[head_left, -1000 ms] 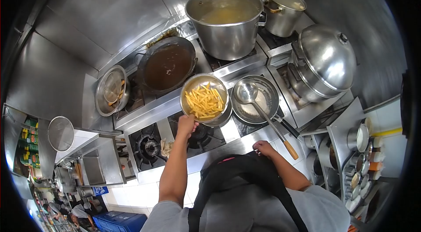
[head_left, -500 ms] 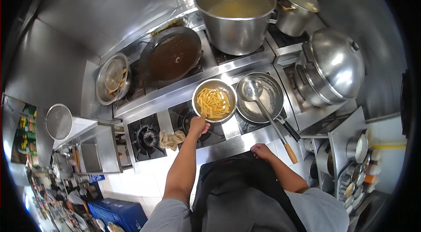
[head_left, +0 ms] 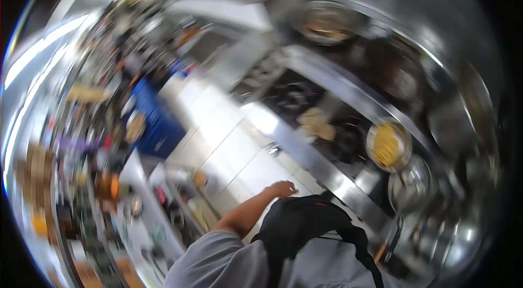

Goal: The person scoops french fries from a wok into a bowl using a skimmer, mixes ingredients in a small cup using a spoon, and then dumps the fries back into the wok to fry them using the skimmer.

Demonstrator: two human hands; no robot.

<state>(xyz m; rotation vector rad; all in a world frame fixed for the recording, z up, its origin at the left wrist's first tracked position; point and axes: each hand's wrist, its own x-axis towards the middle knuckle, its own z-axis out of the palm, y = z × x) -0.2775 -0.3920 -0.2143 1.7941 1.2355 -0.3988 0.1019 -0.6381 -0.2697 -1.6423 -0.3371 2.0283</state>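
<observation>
My left hand (head_left: pixel 281 189) hangs in front of my apron (head_left: pixel 305 217), over the floor tiles, apart from the stove. Nothing shows in it, and its fingers are blurred by motion. My right hand is out of sight. On the stove stands a steel bowl (head_left: pixel 372 149) of yellow strips like fries (head_left: pixel 386 145), with no hand on it. Beside it lies a frying pan (head_left: pixel 426 171) with a ladle (head_left: pixel 404 201) resting in it. A crumpled beige cloth (head_left: pixel 316 124) is on the stove between the burners.
At the back of the stove are a dark wok (head_left: pixel 392 67) and a steel basin (head_left: pixel 327 21). A blue bin (head_left: pixel 155 119) stands on the white floor tiles (head_left: pixel 218 135). Cluttered shelves (head_left: pixel 158 217) are at the lower left. Motion smears most of the view.
My left hand has let go of the bowl and drawn back to my waist. My view has swung left, towards the floor and the blue bin. My right hand has left the view.
</observation>
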